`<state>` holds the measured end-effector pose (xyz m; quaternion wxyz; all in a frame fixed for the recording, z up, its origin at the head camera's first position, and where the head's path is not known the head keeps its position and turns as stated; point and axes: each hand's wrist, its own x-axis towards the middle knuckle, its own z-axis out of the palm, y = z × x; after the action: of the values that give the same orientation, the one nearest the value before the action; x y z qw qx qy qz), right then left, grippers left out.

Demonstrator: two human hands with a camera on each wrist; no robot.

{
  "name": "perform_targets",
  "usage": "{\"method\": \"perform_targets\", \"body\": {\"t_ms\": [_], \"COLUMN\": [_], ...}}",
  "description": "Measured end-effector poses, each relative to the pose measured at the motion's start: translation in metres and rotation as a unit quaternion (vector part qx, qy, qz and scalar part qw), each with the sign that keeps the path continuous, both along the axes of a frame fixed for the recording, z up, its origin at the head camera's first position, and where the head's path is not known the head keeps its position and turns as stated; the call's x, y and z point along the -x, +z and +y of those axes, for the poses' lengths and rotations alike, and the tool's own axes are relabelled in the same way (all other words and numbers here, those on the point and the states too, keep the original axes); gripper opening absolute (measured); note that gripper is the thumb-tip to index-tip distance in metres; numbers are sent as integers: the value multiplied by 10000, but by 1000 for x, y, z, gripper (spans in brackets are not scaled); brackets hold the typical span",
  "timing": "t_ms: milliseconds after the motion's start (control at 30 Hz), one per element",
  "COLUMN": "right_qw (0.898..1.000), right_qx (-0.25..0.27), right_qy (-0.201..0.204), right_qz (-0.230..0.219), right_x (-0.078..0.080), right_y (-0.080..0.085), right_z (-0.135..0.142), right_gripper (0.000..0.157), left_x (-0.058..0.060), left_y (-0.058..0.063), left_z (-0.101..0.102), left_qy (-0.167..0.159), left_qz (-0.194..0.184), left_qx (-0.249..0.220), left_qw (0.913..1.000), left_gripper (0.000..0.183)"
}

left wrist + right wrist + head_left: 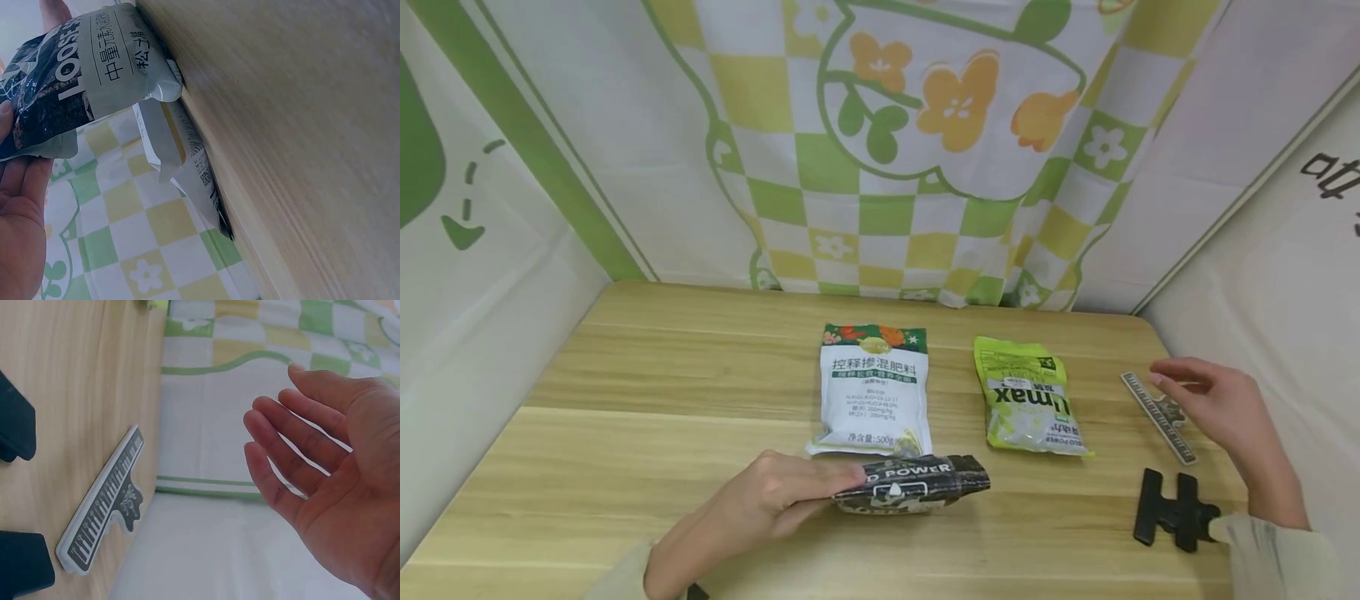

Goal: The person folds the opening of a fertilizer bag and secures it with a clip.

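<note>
My left hand [767,496] grips one end of a black and pale plastic bag [910,483], thumb on top and fingers beneath. In the left wrist view the bag [94,69] looks full, with white lettering on its black part. My right hand [1221,408] is over the table's right side with its fingers loosely bent and nothing in them. Nearest to it lies a flat clip with a piano-key pattern [1159,417]; the right wrist view shows a gap between hand and clip [103,503].
Behind the held bag lies a white fertilizer bag [872,392] with a green top. Right of it is a lime-green and white bag [1030,396]. Black clips [1172,508] lie at the right front of the wooden table [662,400]. A patterned curtain [865,208] hangs behind.
</note>
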<state>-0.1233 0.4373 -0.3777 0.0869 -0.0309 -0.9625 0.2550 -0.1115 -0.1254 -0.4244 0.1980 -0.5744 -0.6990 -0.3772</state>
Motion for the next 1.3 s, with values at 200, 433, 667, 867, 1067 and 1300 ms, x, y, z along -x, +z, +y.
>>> {"method": "perform_targets", "body": {"t_ms": [200,433,667,867,1067,1300], "right_qw": [9992,9966,9945,9873,9824,9780], "right_qx": [-43,-213,-105,18,-100,-87], "right_qy": [-99,-205,-253,-241,-158,-90], "right_qz": [-392,-770,-1012,-1573,-1861,-2084], "right_x": [14,23,26,26,26,27], "right_y": [-8,-21,-31,-42,-50,-53], "right_z": [14,28,41,55,67,71], "right_gripper": [44,49,51,62,69,78], "left_x": [-1,0,-1,-1,-2,-3], "left_y": [0,1,1,1,1,1], "left_z": [0,0,1,0,0,0], "left_qy": [23,58,46,49,80,93], "left_qz": [-2,-76,-78,-47,-62,-106], "left_qx": [23,88,91,46,73,80], "left_qw": [10000,9999,9999,10000,9999,9999], "left_gripper": [32,32,28,26,24,24]}}
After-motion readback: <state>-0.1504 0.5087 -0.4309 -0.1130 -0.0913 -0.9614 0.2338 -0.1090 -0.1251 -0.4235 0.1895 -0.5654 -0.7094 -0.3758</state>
